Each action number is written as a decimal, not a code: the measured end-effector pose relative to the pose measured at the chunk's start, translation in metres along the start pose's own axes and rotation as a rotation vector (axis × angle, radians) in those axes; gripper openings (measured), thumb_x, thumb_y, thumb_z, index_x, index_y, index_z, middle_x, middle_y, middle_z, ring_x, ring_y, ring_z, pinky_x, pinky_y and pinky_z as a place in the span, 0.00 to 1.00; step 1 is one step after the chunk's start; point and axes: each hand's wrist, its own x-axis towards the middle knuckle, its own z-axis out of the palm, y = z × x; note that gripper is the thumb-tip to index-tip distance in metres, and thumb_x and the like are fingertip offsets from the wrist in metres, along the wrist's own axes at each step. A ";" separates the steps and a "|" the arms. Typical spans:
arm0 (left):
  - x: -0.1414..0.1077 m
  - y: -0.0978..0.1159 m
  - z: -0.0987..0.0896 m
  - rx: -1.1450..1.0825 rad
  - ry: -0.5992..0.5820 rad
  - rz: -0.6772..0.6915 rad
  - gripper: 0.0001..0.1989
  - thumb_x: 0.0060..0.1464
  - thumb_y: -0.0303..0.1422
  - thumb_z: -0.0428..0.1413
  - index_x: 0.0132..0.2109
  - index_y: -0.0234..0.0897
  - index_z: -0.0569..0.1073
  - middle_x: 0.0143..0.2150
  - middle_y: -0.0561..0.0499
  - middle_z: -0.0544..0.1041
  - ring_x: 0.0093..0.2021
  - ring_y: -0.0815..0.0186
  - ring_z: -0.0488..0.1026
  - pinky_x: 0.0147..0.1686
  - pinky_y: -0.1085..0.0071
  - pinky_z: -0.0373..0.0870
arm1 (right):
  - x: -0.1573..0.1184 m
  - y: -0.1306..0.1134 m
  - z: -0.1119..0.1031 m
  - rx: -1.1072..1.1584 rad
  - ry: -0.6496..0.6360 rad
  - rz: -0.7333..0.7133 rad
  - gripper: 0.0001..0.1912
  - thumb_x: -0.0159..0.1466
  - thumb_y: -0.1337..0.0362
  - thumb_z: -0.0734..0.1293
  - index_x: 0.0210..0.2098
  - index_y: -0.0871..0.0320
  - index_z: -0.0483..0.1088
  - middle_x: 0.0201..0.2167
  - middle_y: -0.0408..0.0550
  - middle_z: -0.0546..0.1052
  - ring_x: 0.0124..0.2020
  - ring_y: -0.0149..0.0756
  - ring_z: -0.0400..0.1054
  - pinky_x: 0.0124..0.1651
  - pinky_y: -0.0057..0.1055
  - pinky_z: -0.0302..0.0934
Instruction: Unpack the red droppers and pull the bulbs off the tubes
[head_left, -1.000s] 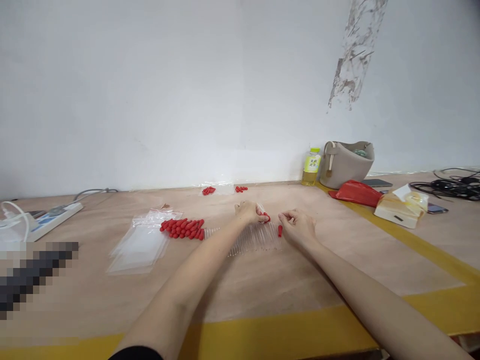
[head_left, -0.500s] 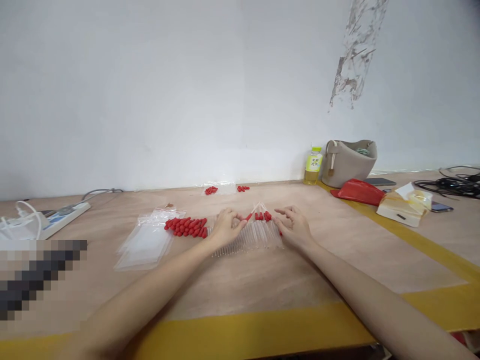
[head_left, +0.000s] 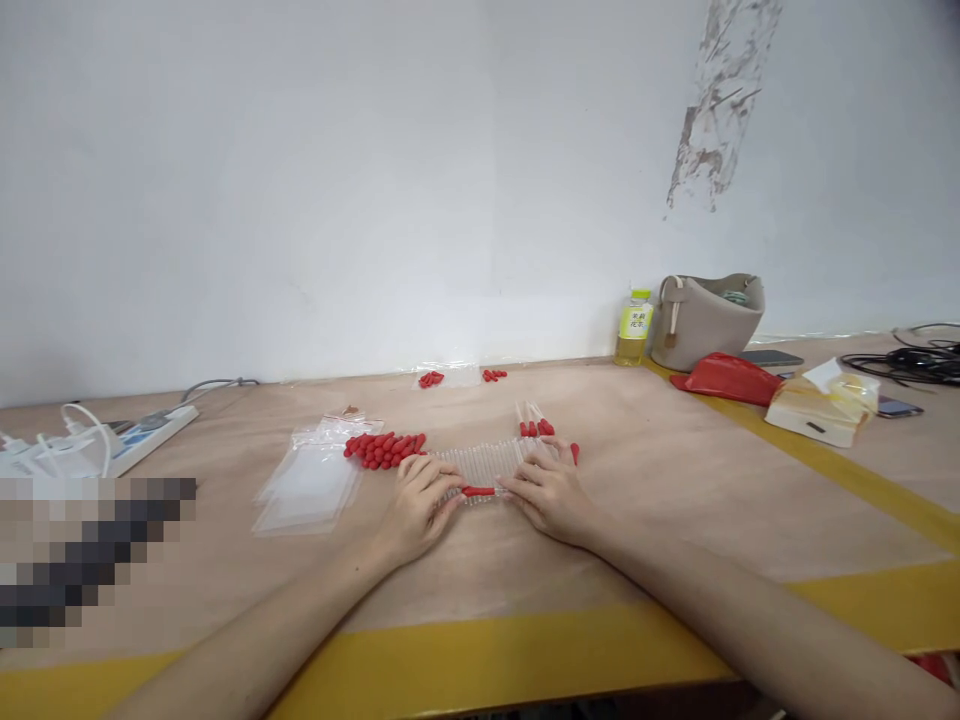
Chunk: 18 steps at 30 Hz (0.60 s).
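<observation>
My left hand (head_left: 424, 505) is closed, its fingertips pinching the left end of a slim red piece (head_left: 478, 491) that lies level between both hands. At the red piece's right end, my right hand (head_left: 551, 490) pinches what looks like a thin clear tube; the fingers partly hide it. Beneath and behind the hands lies a row of clear thin tubes (head_left: 480, 464), side by side. Left of the row is a heap of red teardrop-shaped pieces (head_left: 384, 450). Several red pieces with pale sticks (head_left: 535, 428) lie behind my right hand, and a single red piece (head_left: 575, 453) is just right of it.
Clear zip bags (head_left: 311, 480) are stacked at the left. Small red pieces (head_left: 431, 379) lie on plastic near the wall. A power strip (head_left: 157, 440) stands far left. At the right are a drink bottle (head_left: 634, 328), a grey bag (head_left: 709, 325), a red pouch (head_left: 727, 379) and a tissue pack (head_left: 821, 410).
Both hands have come nearer to me and closer together, over the near ends of the tubes. The red piece in my left hand is now level between them. My right hand has closed.
</observation>
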 end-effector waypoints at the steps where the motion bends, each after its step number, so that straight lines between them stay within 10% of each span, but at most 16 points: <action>1: 0.001 0.002 0.001 -0.014 -0.010 -0.009 0.08 0.54 0.32 0.50 0.42 0.39 0.69 0.40 0.48 0.73 0.42 0.63 0.65 0.44 0.62 0.56 | 0.000 -0.001 0.000 0.001 -0.008 0.000 0.09 0.62 0.63 0.59 0.34 0.53 0.71 0.23 0.41 0.71 0.32 0.31 0.61 0.53 0.43 0.42; 18: 0.005 0.021 -0.002 0.088 -0.042 0.167 0.13 0.57 0.30 0.46 0.27 0.36 0.70 0.22 0.53 0.67 0.27 0.69 0.61 0.35 0.67 0.55 | -0.004 -0.008 -0.003 0.036 0.050 -0.156 0.09 0.62 0.66 0.59 0.28 0.56 0.69 0.18 0.38 0.68 0.27 0.28 0.57 0.51 0.39 0.39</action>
